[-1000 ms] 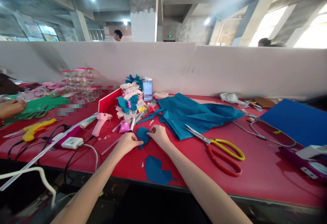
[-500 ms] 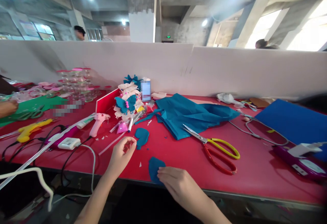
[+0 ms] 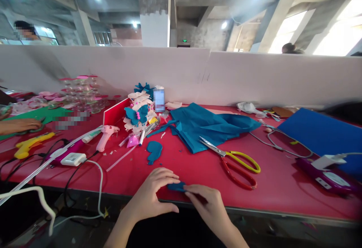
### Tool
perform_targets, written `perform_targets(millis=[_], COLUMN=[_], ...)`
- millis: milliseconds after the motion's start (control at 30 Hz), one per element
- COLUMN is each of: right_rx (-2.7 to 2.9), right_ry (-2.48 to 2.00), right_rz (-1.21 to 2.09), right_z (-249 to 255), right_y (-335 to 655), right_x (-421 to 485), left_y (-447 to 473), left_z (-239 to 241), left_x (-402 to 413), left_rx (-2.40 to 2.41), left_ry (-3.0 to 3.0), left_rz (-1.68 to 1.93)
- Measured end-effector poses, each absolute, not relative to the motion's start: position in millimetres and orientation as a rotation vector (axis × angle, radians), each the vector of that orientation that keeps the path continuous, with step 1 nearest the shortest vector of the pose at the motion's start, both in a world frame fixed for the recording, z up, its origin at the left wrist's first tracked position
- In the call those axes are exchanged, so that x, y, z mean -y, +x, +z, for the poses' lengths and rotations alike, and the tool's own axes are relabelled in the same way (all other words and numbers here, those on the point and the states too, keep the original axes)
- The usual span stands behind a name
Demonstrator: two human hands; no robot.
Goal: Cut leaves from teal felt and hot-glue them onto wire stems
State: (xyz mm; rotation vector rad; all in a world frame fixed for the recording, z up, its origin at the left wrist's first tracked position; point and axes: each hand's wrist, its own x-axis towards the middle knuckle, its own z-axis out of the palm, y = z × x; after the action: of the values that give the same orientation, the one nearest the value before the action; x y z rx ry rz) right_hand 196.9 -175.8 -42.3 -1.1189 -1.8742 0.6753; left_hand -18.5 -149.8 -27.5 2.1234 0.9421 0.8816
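Observation:
A small teal fabric piece is pinched at its right end between the thumb and fingers of my right hand, above the table's front edge. My left hand is at the other end of the piece, thumb and fingers spread apart; its fingertips reach the upper left of the piece. Beyond my hands another cut teal fabric piece lies flat on the red table. Scissors with one yellow and one red handle rest partly on a large crumpled teal cloth.
A pink glue gun, a yellow glue gun and purple power strips with cables lie around. Behind stand fabric flowers and a phone. A blue sheet is at right. At far left, a co-worker's hand holds green scissors.
My left hand has moved right and down to the teal piece, its thumb spreading from the fingers. The piece has been lifted and turned edge-on in my right hand. The co-worker's hand came further in.

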Motion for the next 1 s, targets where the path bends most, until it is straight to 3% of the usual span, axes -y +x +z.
perform_targets(millis=[167, 400, 800, 1000], right_rx=[1.505, 1.406, 1.383, 1.34], right_ry=[-1.198, -1.107, -1.085, -1.095], right_rz=[1.042, 1.206, 1.239, 1.226], right_z=[-28.9, -30.9, -33.5, -35.1], right_y=[184.5, 177.2, 175.5, 172.7], right_x=[163.5, 151.0, 149.8, 148.6], left_y=[3.5, 19.8, 20.0, 21.7], left_z=[-26.6, -21.8, -19.2, -23.9], left_x=[144.5, 127.6, 115.2, 112.5], left_rx=[-1.072, -1.088, -1.102, -1.103], left_ry=[1.678, 1.525, 1.644, 1.35], left_rz=[1.011, 1.134, 1.226, 1.222])
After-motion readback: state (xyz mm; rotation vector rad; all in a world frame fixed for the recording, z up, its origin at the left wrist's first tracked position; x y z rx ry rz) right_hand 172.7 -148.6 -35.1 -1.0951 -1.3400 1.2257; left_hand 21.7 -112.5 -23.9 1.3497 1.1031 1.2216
